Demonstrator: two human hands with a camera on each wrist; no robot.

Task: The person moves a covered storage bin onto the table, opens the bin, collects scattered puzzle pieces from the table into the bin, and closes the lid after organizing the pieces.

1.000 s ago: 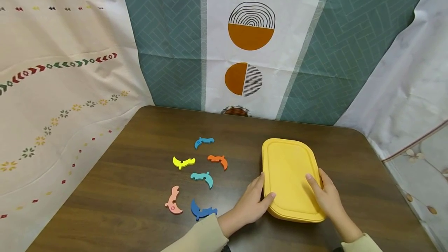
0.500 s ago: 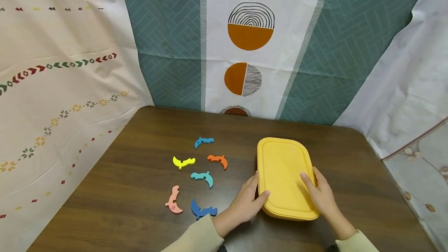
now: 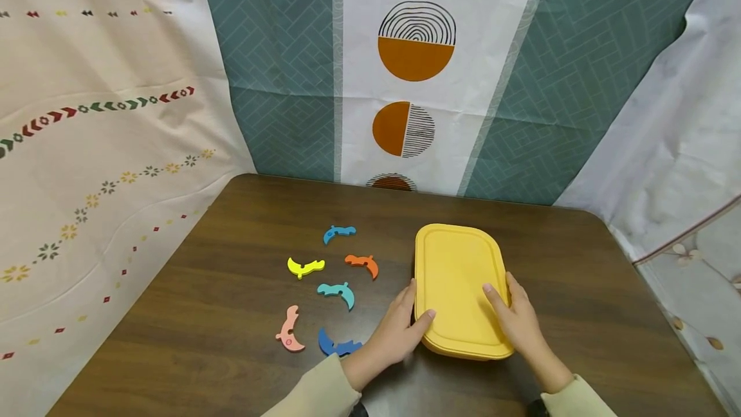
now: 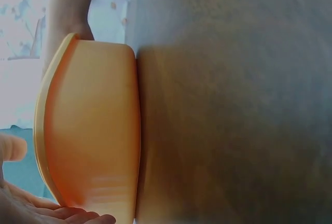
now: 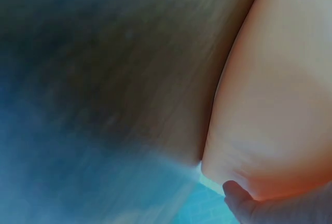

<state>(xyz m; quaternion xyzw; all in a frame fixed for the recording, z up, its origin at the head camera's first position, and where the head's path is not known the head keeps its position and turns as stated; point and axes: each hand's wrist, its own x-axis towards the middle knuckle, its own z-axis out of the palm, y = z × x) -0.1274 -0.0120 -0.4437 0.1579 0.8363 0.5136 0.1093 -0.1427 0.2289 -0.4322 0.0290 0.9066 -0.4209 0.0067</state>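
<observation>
A yellow lidded plastic container [image 3: 457, 262] rests on the brown table between both hands. My left hand [image 3: 393, 333] holds its left side, fingers along the wall and thumb over the lid's rim. Opposite it, my right hand [image 3: 518, 320] grips the right side, with the thumb lying across the lid. In the left wrist view the container's wall [image 4: 98, 120] meets the tabletop, and fingers [image 4: 67, 214] press against it. The lid is on, hiding anything inside. In the right wrist view fingertips [image 5: 233, 190] touch the wall's lower part.
Several flat bird-shaped pieces lie left of the hands: light blue [image 3: 339, 232], yellow [image 3: 305, 268], orange [image 3: 362, 264], teal [image 3: 337, 292], pink [image 3: 289, 330] and dark blue [image 3: 336, 343]. The left forearm partly covers the dark blue one. Patterned cloths [image 3: 278, 82] hang behind the table.
Both hands have moved left together, sliding the yellow container toward the coloured pieces. The pieces have stayed where they were, and the lid is still on.
</observation>
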